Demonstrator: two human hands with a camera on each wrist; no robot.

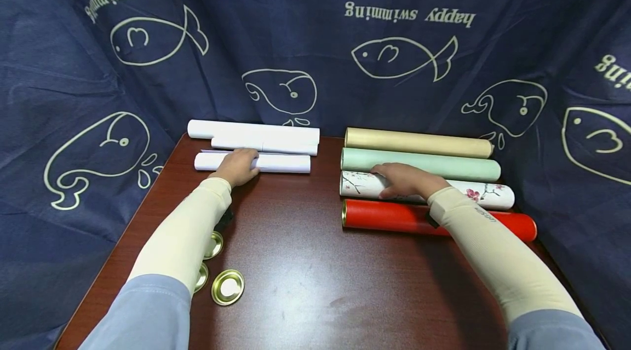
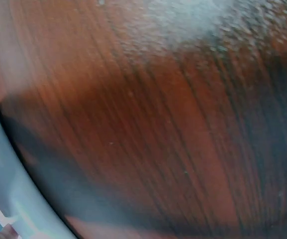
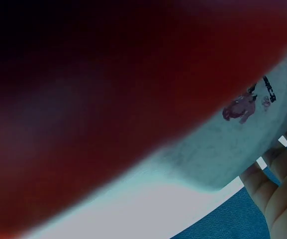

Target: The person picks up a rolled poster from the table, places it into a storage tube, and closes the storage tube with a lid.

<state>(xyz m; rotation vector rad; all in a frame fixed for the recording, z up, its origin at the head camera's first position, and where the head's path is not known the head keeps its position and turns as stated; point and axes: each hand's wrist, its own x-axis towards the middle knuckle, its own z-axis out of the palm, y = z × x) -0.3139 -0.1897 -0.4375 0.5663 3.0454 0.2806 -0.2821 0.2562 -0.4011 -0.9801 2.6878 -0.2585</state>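
Observation:
In the head view my left hand (image 1: 238,166) grips the front white paper roll (image 1: 286,163), fingers over its top and thumb at the near side. Two more white rolls (image 1: 251,131) lie behind it. My right hand (image 1: 406,180) spans a white tube with a blossom print (image 1: 355,184), its thumb on the near side and fingers over the far side. The right wrist view shows fingers (image 3: 282,164) against the blossom tube (image 3: 223,144). Around it lie a red tube (image 1: 384,215) in front, then a mint green tube (image 1: 443,165) and a gold tube (image 1: 419,142) behind.
Several round gold lids lie at the left of the brown table (image 1: 315,284); one lid (image 1: 228,287) is in full view, others are partly covered by the left arm. A dark blue cloth (image 1: 296,21) with fish drawings hangs behind and at both sides.

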